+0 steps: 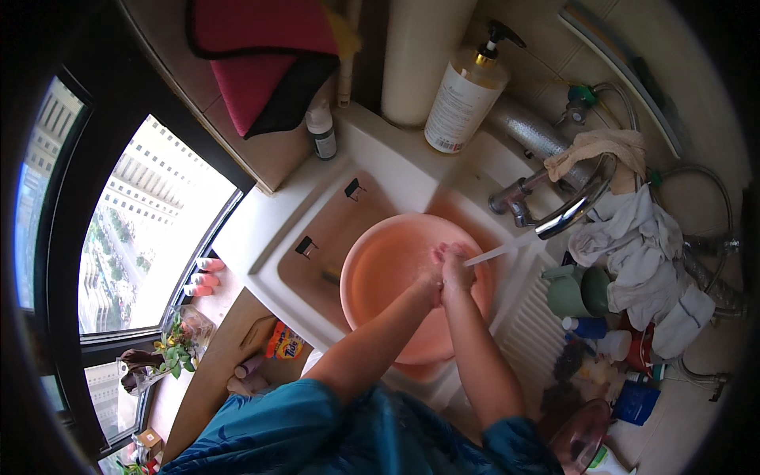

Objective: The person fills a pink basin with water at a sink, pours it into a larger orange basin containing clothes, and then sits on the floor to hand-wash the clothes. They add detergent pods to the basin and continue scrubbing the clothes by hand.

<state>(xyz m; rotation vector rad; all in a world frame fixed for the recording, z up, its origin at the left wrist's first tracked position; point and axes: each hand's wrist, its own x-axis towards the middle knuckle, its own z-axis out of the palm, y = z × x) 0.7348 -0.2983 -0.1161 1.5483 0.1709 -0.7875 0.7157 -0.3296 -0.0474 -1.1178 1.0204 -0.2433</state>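
My left hand (438,284) and my right hand (458,270) are pressed together under a stream of water, over the right part of a pink plastic basin (380,267). The water runs from a chrome faucet (564,219) at the right and strikes the hands. The basin stands in a white sink (285,309). No object shows between the hands; the fingers overlap, so how far each hand is closed is hidden.
A pump bottle (460,107) stands on the sink's back ledge beside a small bottle (321,133). White cloths (635,255) hang at the right above a green plastic pitcher (576,291) and several bottles. A ribbed washboard surface (522,314) slopes beside the basin. A window is at the left.
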